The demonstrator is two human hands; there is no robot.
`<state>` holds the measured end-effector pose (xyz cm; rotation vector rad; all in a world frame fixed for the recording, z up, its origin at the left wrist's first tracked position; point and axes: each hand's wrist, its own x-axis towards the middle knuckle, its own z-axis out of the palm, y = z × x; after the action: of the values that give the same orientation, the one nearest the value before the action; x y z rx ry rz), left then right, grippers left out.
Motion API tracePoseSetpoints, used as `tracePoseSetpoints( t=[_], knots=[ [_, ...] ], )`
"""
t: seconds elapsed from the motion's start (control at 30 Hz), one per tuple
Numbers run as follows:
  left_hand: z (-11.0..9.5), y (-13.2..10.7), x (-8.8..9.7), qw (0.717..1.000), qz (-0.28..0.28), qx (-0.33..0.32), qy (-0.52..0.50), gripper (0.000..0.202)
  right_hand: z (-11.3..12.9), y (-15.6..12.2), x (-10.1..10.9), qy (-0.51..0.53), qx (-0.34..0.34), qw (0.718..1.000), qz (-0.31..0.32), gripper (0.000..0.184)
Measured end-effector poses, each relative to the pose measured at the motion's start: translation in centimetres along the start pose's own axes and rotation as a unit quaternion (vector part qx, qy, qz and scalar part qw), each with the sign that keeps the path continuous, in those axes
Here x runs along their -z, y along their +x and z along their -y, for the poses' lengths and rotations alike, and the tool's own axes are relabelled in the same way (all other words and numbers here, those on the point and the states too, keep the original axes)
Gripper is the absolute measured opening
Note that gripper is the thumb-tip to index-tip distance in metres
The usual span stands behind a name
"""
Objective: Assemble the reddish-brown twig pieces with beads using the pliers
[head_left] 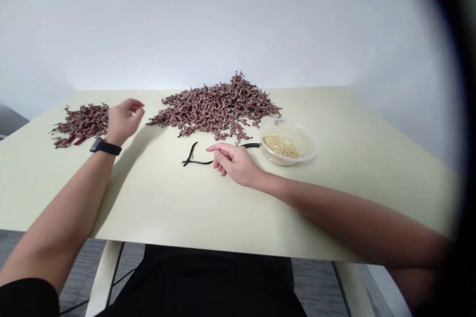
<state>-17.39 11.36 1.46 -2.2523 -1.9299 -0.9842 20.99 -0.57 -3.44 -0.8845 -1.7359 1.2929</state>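
My left hand hovers above the table between a small heap of dark red dried chillies and a large heap, its fingers loosely curled with nothing visible in them. A black watch sits on that wrist. My right hand rests on the table over black nippers, the index finger stretched out, the other fingers curled. Just right of it stands a clear plastic bowl holding pale seeds.
The pale yellow-green table stands against a white wall. Both chilli heaps lie along its far half. The near edge runs across in front of my dark clothing; a white table leg and grey floor show below.
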Motion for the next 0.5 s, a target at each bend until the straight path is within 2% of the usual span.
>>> tracePoseSetpoints(
  t=[0.03,0.1,0.2,0.33,0.5],
  knots=[
    [-1.7,-0.3,-0.9,1.0,0.009,-0.021,0.001,0.041,0.0,-0.1,0.0,-0.019,0.009,1.0,-0.003,0.035],
    [-4.9,-1.2,-2.8,0.993,0.067,-0.1,0.009,0.04,0.1,-0.2,0.0,-0.059,0.033,0.998,-0.008,0.033],
    [-7.9,-2.4,-5.0,0.982,0.097,-0.16,-0.003,0.039,0.3,-0.4,0.0,-0.105,0.063,0.992,-0.009,0.031],
    [-8.5,-3.2,-6.6,0.977,0.109,-0.181,-0.027,0.032,0.6,-0.5,0.1,-0.168,0.103,0.98,-0.012,0.03],
    [-7.5,-3.1,-6.8,0.981,0.104,-0.158,-0.052,0.033,1.8,-0.5,0.6,-0.256,0.182,0.949,-0.022,0.029]
  ],
)
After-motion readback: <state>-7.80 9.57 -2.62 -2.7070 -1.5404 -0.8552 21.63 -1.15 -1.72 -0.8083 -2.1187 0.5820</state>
